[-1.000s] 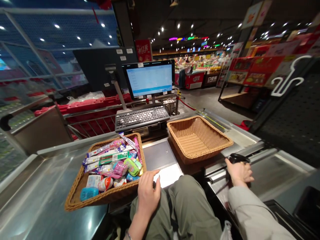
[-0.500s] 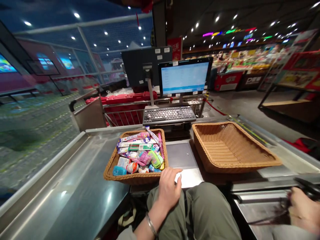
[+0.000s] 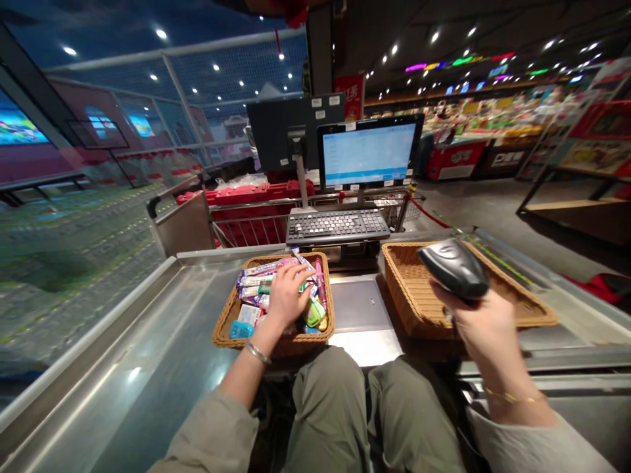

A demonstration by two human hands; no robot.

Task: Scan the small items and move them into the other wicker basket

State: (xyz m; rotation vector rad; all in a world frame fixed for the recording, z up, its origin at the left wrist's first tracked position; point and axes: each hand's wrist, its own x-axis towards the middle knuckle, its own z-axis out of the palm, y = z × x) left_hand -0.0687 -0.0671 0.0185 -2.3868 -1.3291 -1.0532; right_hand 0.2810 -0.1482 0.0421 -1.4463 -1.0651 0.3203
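My left hand (image 3: pixel 290 293) is over the left wicker basket (image 3: pixel 224 332), fingers apart and reaching down onto its contents, with nothing visibly gripped. Around it lie several slim wrapped sweets packs (image 3: pixel 256 281), a pink tube (image 3: pixel 320 282), a green-and-yellow item (image 3: pixel 315 312) and a blue item (image 3: pixel 240 330). What lies under the palm is hidden. My right hand (image 3: pixel 486 322) is wrapped round the handle of a black barcode scanner (image 3: pixel 454 266). The scanner is raised in front of the right wicker basket (image 3: pixel 404 289), its head pointing toward the left.
Between the baskets lie a grey flat plate (image 3: pixel 359 302) and a white sheet (image 3: pixel 372 346). Behind stand a keyboard (image 3: pixel 338 225) and a lit monitor (image 3: pixel 367 154). A metal counter (image 3: pixel 162 341) stretches along the left. Trolleys stand behind the counter.
My left hand has moved from the left basket's front rim to over the items inside. My right hand has risen from the low right with the barcode scanner, up to the right basket.
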